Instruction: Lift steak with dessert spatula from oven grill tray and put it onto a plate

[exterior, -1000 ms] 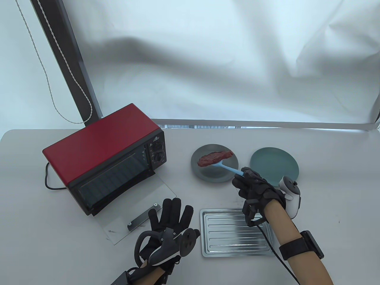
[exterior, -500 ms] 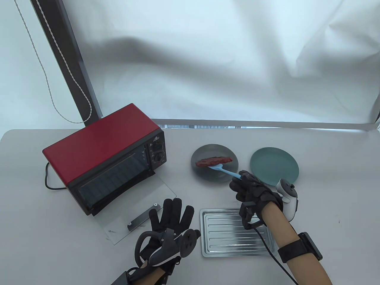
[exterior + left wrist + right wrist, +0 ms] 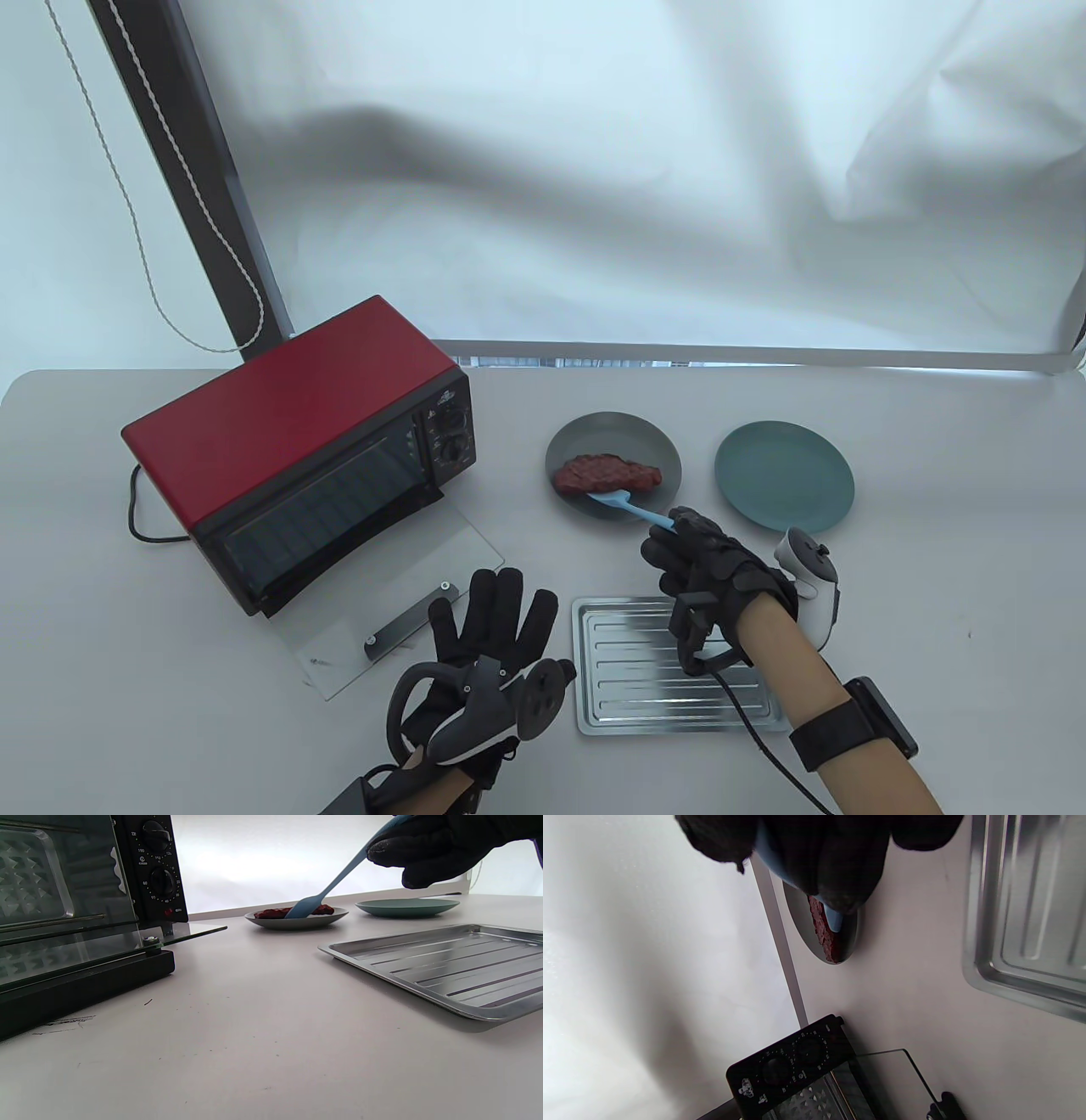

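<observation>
The red steak [image 3: 607, 474] lies flat on the grey plate [image 3: 585, 433], seen too in the left wrist view as a low red strip [image 3: 271, 913]. My right hand [image 3: 704, 556] grips the handle of the light-blue dessert spatula [image 3: 632, 507]; its blade rests on the plate at the steak's near edge [image 3: 307, 906]. In the right wrist view the steak [image 3: 823, 929] shows below my gloved fingers [image 3: 840, 861]. The metal grill tray [image 3: 662, 671] sits bare near the front edge. My left hand [image 3: 492, 632] lies flat on the table, fingers straight, left of the tray.
A red toaster oven [image 3: 297, 450] stands at the left with its glass door [image 3: 382, 594] folded down onto the table. A teal plate [image 3: 785, 475] sits right of the grey one. A black cord [image 3: 136, 509] trails from the oven's left side.
The steak came off the spatula and now lies flat on the grey plate. My right hand drew the spatula back toward me and to the left. The left hand stayed still.
</observation>
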Motion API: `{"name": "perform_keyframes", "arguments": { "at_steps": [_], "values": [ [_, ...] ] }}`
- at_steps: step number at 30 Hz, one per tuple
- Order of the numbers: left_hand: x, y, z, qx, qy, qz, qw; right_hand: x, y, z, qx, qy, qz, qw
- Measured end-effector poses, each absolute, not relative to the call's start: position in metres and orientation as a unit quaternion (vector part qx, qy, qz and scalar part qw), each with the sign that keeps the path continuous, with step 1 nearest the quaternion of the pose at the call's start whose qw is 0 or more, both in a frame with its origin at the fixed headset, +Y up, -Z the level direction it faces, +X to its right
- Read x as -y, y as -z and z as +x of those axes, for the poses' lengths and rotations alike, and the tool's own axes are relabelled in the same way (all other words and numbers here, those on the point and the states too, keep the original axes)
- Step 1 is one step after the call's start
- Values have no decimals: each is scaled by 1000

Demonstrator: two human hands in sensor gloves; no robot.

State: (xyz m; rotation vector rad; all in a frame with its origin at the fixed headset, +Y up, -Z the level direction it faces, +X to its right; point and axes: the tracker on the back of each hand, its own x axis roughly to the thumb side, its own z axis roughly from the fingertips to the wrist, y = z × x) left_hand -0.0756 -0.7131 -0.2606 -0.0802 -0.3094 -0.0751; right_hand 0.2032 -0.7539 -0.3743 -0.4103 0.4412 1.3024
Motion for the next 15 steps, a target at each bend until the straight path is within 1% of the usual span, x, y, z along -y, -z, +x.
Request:
{"name": "perform_keyframes", "arguments": {
  "at_steps": [7,15],
  "values": [
    [713,260,-75,153,39,-41,987,752,364,207,-206,-588,-190,759],
    [714,260,-75,152,40,-44,987,743,350,219,-209,-572,-174,774]
  ]
}}
